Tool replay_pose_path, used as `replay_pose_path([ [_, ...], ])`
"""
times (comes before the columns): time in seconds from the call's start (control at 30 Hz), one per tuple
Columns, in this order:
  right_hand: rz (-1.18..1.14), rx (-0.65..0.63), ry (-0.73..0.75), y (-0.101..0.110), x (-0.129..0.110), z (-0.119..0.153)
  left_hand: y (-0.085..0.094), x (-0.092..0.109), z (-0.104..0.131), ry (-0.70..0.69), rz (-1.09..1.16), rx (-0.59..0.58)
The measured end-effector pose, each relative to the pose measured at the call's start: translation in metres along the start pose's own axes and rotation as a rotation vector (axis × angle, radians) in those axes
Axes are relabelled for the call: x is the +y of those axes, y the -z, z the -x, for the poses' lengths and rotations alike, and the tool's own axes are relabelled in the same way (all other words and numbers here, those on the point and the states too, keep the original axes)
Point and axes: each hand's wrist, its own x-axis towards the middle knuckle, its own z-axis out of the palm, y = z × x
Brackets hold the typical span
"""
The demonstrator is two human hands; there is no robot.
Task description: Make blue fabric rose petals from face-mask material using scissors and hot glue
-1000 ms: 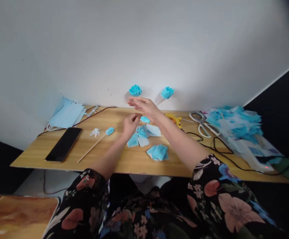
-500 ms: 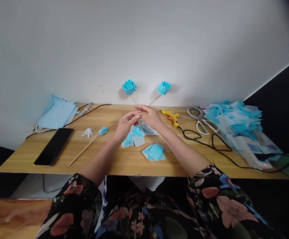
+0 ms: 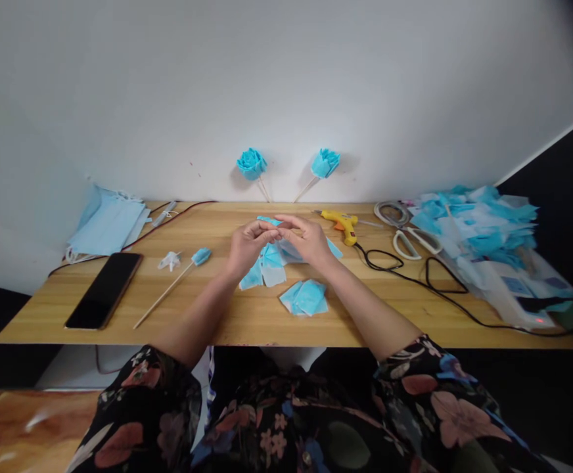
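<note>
A pale, bare wall (image 3: 286,85) rises behind a narrow light-wood table (image 3: 257,322). At its middle, the person's left hand (image 3: 248,248) and right hand (image 3: 311,243) meet at their fingertips, fingers curled in narrowly; what lies between them, if anything, cannot be told. Thin, light-blue fabric pieces (image 3: 271,269) spread on the table beneath, partly covered by the hands. A small bright-blue scrap (image 3: 268,220) shows just beyond the fingertips, and a loose light-blue fabric stack (image 3: 306,297) sits nearer the front edge.

Two blue fabric flowers on thin sticks, a fuller one (image 3: 252,163) and a narrower one (image 3: 326,163), lean against the wall.

On the right are a yellow glue gun (image 3: 343,223), its black cord looping across the table, white-handled scissors (image 3: 413,238), a heap of blue and white scraps (image 3: 478,223) and a white power strip (image 3: 506,302) with a red light. On the left are pale-blue face masks (image 3: 106,223), a black phone (image 3: 104,291), a crumpled white bit (image 3: 169,261) and a blue-tipped wooden stick (image 3: 164,294).
</note>
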Motion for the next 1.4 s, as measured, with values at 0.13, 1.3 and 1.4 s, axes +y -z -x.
replay_pose_path([
  [0.13, -0.118, -0.03, -0.057, -0.003, 0.002, 0.006, 0.002, 0.001, 0.0, -0.011, -0.05, -0.051],
  [1.3, 0.473, -0.189, 0.074, -0.006, 0.049, -0.006, 0.188, 0.057, 0.043, 0.082, -1.353, 0.197],
  [1.4, 0.413, -0.194, 0.086, -0.01, 0.051, -0.007, 0.202, 0.052, 0.045, 0.059, -1.381, -0.019],
])
